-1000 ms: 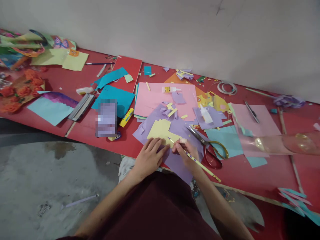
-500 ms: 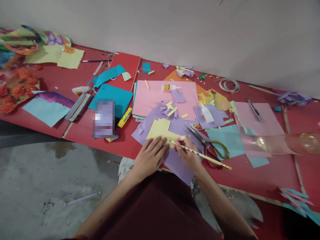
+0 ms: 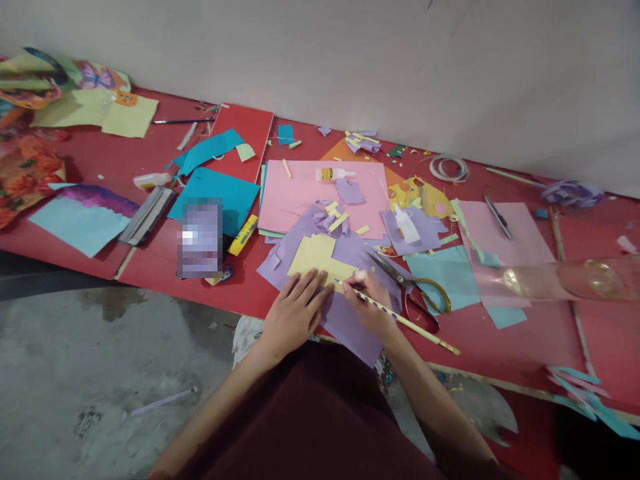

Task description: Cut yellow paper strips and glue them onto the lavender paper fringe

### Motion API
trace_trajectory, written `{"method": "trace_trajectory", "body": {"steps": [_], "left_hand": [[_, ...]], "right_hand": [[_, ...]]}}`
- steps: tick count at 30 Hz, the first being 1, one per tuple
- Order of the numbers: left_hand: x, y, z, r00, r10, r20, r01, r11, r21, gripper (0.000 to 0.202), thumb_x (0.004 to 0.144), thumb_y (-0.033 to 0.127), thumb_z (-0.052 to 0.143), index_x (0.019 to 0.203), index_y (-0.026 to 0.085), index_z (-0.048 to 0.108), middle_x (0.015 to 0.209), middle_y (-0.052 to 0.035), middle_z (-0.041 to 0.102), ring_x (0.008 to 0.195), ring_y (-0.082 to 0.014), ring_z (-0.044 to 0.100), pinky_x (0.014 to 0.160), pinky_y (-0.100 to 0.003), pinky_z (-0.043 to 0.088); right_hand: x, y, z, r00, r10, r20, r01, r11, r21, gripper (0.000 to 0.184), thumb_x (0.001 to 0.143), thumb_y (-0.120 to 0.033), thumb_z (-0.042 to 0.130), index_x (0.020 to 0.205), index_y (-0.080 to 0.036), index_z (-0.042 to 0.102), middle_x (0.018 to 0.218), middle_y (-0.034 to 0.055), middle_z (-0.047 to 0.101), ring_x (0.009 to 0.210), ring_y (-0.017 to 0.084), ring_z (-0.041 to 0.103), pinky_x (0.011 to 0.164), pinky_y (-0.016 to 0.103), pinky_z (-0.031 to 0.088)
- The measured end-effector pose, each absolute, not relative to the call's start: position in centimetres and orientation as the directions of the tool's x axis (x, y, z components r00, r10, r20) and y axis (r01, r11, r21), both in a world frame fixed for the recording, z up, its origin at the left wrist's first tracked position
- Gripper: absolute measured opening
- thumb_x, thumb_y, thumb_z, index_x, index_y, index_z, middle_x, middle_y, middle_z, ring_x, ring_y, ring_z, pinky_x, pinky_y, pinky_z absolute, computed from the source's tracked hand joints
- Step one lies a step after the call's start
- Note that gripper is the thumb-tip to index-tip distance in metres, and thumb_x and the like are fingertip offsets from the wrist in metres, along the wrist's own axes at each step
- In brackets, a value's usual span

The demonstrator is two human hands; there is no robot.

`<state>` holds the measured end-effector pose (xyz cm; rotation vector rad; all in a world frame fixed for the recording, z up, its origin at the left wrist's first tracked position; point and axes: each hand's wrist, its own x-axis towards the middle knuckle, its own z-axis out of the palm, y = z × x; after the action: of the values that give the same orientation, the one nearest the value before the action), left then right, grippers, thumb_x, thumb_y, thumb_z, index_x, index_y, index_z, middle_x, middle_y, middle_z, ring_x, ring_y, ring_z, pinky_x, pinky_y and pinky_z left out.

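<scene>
My left hand (image 3: 295, 310) lies flat with its fingers spread, pressing on the lower edge of a pale yellow sheet of paper (image 3: 316, 253). A yellow pencil with dark spots (image 3: 400, 319) is gripped in my right hand (image 3: 371, 308), its tip touching the yellow paper close to my left fingertips. Beneath both rests a larger purple sheet (image 3: 353, 333), one corner hanging past the table edge. Just right of my right hand lie scissors (image 3: 400, 277) with their handles toward me. Small purple and yellow paper pieces (image 3: 335, 219) are heaped above the yellow sheet.
Glue bottles lie on the pink paper stack (image 3: 280, 200) and on a purple scrap (image 3: 434, 230). To the left are a yellow glue-stick box (image 3: 243, 235), a blurred-out device (image 3: 200, 239) and a metal case (image 3: 147, 217). A clear plastic bottle (image 3: 565, 280) lies at right. A wall borders the table.
The whole view has shifted slightly, so the table's things sit a little further left. My right hand and the pencil have moved slightly against the yellow paper; my left hand stays flat.
</scene>
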<state>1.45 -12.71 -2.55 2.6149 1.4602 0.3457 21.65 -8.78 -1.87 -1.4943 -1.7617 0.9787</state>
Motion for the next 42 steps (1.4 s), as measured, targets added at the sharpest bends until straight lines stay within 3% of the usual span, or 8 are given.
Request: {"method": "trace_trajectory", "body": {"steps": [9, 42], "left_hand": [[1.4, -12.6, -2.7, 0.511, 0.849, 0.134, 0.819, -0.529, 0.223, 0.046, 0.105, 0.03, 0.041, 0.15, 0.021, 0.047, 0.165, -0.0046, 0.036, 0.153, -0.0237, 0.034, 0.125, -0.048, 0.031], [1.4, -12.6, -2.8, 0.501, 0.853, 0.145, 0.818, -0.522, 0.243, 0.045, 0.103, 0.03, 0.043, 0.147, 0.021, 0.049, 0.165, -0.0048, 0.037, 0.154, -0.0229, 0.034, 0.126, -0.047, 0.031]], "right_hand": [[21.6, -8.5, -3.2, -0.159, 0.985, 0.067, 0.611, 0.151, -0.777, 0.021, 0.097, -0.04, 0.051, 0.081, -0.025, 0.05, 0.069, -0.0002, 0.065, 0.06, 0.018, 0.062, 0.06, 0.028, 0.046], [21.4, -8.6, -3.0, -0.179, 0.982, 0.069, 0.644, 0.169, -0.746, 0.024, 0.098, -0.044, 0.049, 0.083, -0.025, 0.052, 0.07, 0.0002, 0.067, 0.06, 0.018, 0.063, 0.06, 0.027, 0.048]]}}
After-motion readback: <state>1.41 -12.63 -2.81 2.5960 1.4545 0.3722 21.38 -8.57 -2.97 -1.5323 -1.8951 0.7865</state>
